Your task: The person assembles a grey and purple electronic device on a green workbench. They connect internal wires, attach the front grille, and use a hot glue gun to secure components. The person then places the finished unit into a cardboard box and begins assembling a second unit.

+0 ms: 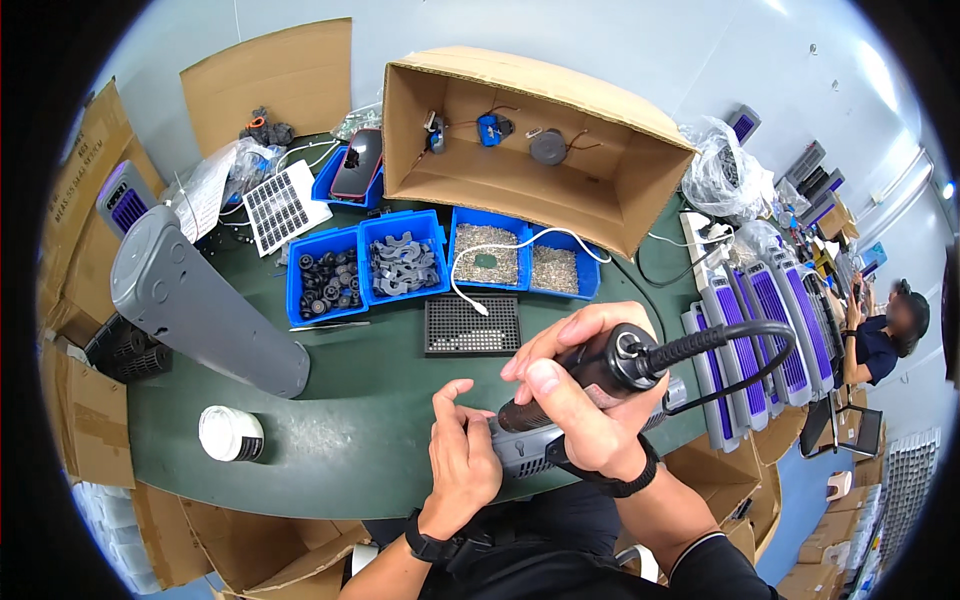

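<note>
My right hand (597, 410) is wrapped round a black corded electric screwdriver (622, 352), its cable end tilted up toward me. Below it, at the table's near edge, lies a grey plastic housing (522, 458) with slotted vents, partly covered by my hands. My left hand (464, 458) grips the housing's left end with curled fingers. The screwdriver's tip is hidden, so I cannot tell whether it touches a screw. Just beyond my hands is a black screw tray (472, 340) with rows of small holes, some filled with screws. A white cable (462, 282) ends over it.
Blue bins hold black wheels (330, 283), grey brackets (403, 265) and screws (553, 268). Behind stands a cardboard box (540, 75) with small motors. A tall grey housing (205, 300) and white jar (231, 434) stand left. Grey-purple units (740, 345) lean right; a person (880, 335) sits beyond.
</note>
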